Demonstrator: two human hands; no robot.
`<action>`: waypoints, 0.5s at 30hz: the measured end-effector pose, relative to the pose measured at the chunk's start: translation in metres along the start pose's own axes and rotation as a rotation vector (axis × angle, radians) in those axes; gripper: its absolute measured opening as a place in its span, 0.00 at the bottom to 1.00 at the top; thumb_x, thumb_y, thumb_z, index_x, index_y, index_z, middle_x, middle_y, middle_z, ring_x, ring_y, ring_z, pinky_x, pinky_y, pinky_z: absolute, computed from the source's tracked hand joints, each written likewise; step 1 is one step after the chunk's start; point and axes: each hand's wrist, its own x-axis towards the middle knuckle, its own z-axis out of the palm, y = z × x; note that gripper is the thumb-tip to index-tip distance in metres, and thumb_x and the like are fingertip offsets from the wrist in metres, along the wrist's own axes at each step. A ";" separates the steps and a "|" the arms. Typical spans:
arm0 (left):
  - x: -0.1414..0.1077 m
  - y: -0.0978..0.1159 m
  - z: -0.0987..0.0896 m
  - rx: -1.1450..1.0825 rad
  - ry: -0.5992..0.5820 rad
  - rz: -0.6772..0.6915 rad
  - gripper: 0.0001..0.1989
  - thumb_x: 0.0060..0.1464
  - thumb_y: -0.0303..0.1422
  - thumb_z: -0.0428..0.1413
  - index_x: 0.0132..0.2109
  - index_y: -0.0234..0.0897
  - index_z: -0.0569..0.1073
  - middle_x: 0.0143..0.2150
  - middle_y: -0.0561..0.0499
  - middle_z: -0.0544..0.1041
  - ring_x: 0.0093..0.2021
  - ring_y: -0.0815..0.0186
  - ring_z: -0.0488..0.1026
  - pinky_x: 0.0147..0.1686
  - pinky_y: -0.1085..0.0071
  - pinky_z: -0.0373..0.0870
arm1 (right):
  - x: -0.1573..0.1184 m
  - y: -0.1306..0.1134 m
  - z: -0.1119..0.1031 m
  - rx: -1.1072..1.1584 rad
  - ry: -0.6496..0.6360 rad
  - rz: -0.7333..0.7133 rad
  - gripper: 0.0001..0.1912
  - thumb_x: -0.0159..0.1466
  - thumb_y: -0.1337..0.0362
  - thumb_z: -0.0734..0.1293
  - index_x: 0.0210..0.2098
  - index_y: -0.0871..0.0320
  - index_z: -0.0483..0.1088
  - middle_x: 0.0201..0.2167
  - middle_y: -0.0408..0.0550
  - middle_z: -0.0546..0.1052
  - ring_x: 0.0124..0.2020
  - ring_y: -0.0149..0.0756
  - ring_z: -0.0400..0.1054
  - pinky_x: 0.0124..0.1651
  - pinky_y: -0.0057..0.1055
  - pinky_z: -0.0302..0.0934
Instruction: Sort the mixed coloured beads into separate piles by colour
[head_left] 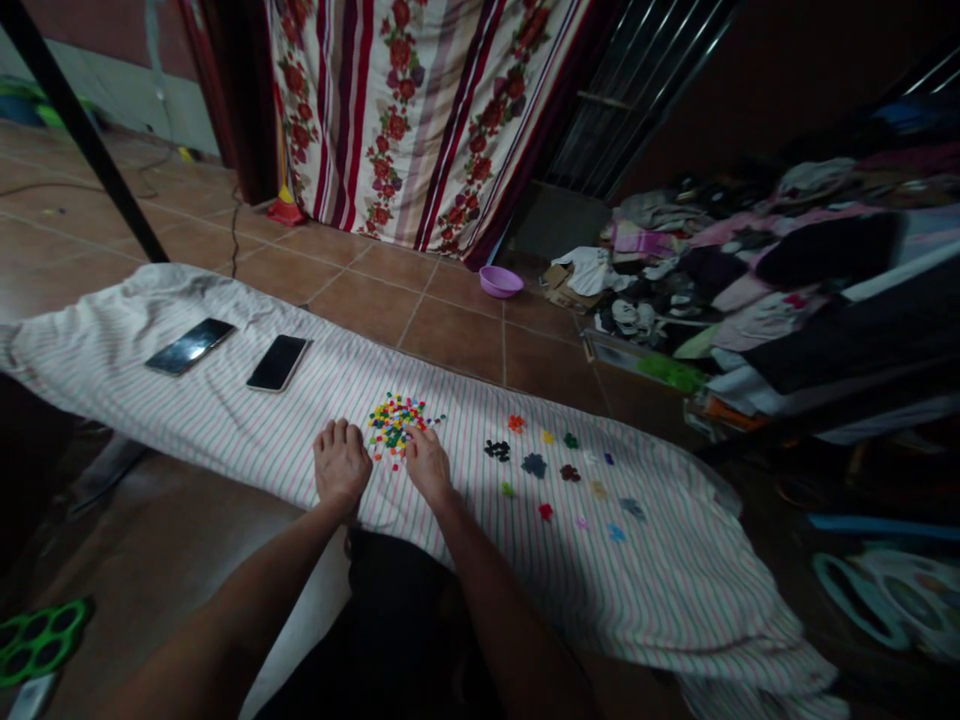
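A mixed pile of tiny coloured pieces (386, 415), like small beads or tiles, lies on a striped cloth (465, 500). My left hand (343, 462) rests palm down just left of the pile, its fingers lying on the cloth. At the pile's lower right edge, my right hand (429, 465) has its fingertips drawn together among the pieces; what they pinch is too small to make out. Small single-colour groups are spread to the right, among them black pieces (497, 450), dark grey pieces (534, 464), brown pieces (570, 473), red pieces (545, 511) and light blue pieces (616, 532).
Two phones, a left one (191, 346) and a right one (279, 362), lie on the cloth at left. Beyond its far edge, a purple basin (501, 282) sits on the tiled floor (450, 320). Heaped clothes (742, 260) fill the right; a floral curtain (420, 120) hangs behind.
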 end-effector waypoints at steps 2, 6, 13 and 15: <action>0.000 0.000 -0.001 -0.016 -0.004 -0.003 0.15 0.59 0.29 0.45 0.47 0.32 0.72 0.57 0.36 0.72 0.61 0.48 0.62 0.56 0.52 0.58 | 0.000 -0.001 0.001 -0.005 0.011 0.007 0.19 0.67 0.68 0.58 0.54 0.53 0.70 0.52 0.53 0.72 0.53 0.38 0.67 0.53 0.31 0.62; 0.001 0.000 -0.001 -0.027 -0.011 -0.014 0.15 0.58 0.29 0.45 0.47 0.33 0.73 0.57 0.36 0.72 0.61 0.48 0.62 0.56 0.52 0.58 | -0.003 0.000 0.003 0.010 0.032 0.008 0.15 0.68 0.67 0.58 0.49 0.52 0.72 0.48 0.49 0.72 0.51 0.35 0.68 0.50 0.29 0.62; 0.000 0.000 0.000 -0.009 -0.009 -0.012 0.14 0.57 0.29 0.46 0.46 0.33 0.72 0.57 0.37 0.71 0.61 0.47 0.62 0.57 0.52 0.57 | -0.004 0.001 0.001 -0.008 0.011 0.016 0.13 0.68 0.64 0.58 0.46 0.50 0.72 0.45 0.46 0.72 0.44 0.33 0.69 0.44 0.27 0.62; 0.000 0.000 0.000 -0.013 -0.012 -0.011 0.14 0.57 0.29 0.46 0.46 0.33 0.72 0.58 0.38 0.71 0.62 0.47 0.61 0.57 0.52 0.57 | -0.003 -0.001 -0.001 -0.013 -0.007 0.028 0.13 0.68 0.64 0.59 0.47 0.49 0.72 0.45 0.46 0.72 0.45 0.34 0.69 0.44 0.27 0.62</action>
